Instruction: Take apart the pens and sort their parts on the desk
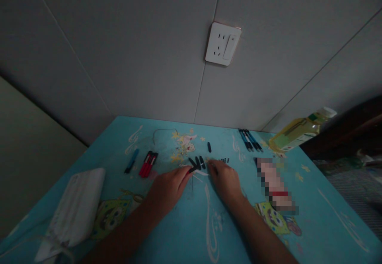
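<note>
A left hand (170,186) pinches a pen (193,169) above a blue tablecloth (185,236).
The pen sits mid-table, its black end pointing toward the loose black caps (197,162); whether they touch is unclear. The left forearm slants inward, thumb and fingers closed together. The right hand (224,179) lies palm down just beside the caps, fingers curled under; whether they grip anything cannot be told. Farther left lie red pens (148,164).
</note>
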Demonstrator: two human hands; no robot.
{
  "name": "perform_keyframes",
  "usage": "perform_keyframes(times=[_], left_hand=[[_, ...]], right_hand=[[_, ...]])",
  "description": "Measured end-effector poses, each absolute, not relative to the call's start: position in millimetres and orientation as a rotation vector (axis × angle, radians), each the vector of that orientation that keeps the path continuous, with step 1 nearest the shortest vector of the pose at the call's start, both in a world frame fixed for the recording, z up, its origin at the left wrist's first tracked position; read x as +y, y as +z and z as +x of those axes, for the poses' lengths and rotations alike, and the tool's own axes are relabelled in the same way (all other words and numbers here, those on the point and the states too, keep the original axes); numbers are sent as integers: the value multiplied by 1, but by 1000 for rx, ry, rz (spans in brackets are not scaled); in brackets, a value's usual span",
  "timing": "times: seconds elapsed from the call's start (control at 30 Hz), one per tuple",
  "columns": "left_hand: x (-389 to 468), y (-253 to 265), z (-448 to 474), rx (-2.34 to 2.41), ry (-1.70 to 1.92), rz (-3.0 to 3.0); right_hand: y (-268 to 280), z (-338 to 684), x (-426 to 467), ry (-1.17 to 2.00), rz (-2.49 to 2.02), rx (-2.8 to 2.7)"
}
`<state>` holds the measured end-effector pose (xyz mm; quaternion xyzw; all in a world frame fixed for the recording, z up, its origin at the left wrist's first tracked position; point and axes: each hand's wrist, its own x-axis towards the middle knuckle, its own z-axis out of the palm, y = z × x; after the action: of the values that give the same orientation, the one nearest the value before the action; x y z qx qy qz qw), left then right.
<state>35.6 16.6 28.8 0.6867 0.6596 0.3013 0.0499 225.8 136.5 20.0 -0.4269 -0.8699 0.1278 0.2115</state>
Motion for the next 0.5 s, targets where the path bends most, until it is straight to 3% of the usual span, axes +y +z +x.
perform_keyframes(times=[0.13,0.33,0.5], left_hand=[[17,33,37,1959,975,2084],[16,30,38,1861,949,2130],[17,28,38,1820,956,2156]], right_hand=[[29,228,134,631,-1080,-2198],[36,232,133,1323,-996,-1697],[36,230,133,1539,-925,-1598]])
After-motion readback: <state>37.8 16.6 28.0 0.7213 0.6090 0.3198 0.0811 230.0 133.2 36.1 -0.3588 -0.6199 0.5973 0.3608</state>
